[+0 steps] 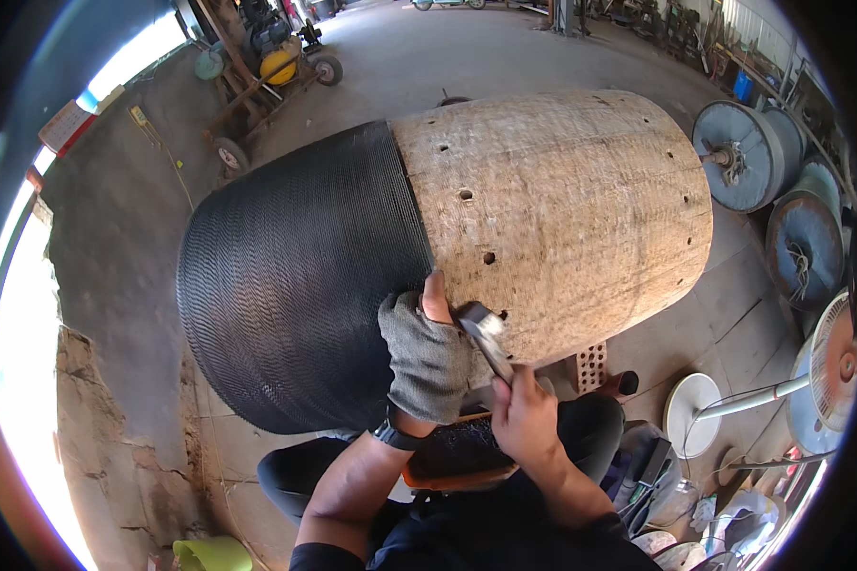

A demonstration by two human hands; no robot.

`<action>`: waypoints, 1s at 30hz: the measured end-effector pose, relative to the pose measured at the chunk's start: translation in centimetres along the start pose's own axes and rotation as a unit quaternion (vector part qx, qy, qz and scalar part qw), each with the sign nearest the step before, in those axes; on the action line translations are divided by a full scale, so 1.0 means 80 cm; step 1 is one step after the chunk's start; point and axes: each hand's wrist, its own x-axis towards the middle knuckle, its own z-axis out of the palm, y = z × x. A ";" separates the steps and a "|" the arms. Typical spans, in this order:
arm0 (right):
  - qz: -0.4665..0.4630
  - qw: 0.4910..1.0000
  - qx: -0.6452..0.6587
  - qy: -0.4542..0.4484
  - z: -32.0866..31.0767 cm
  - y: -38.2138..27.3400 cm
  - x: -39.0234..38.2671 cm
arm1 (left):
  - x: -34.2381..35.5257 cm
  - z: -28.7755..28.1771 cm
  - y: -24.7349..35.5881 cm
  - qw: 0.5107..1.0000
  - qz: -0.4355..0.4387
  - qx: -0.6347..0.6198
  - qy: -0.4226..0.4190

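Orange-rimmed container point(452, 482): below the fingers.
Right hand point(527, 419): fingers wrapped round the hammer point(488, 335), its head just beyond them.
Left hand point(424, 347): thumb at the black winding's point(295, 276) edge; other fingers' grip cannot be told.
Wooden drum point(571, 209): beyond the fingers, bare rightward.

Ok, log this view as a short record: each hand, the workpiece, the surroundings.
Left hand: gloved in grey, against the drum by the black covering's edge; grip unclear
Right hand: bare, holding a hammer
Hammer head: blurred, beside the left hand
Drum surface: ridged black covering on left, bare wood with holes on right
Below hands: orange tray
Right side: fan, metal spools
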 end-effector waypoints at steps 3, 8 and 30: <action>-0.019 0.999 -0.027 -0.021 -0.006 0.000 0.010 | -0.019 -0.012 0.012 1.000 0.006 0.006 0.019; -0.001 1.000 0.000 0.025 0.004 0.014 -0.013 | -0.083 -0.044 0.039 0.993 0.102 -0.037 -0.038; 0.042 0.999 0.020 -0.006 0.031 0.014 -0.002 | -0.235 0.064 0.033 0.908 -0.014 -0.273 -0.318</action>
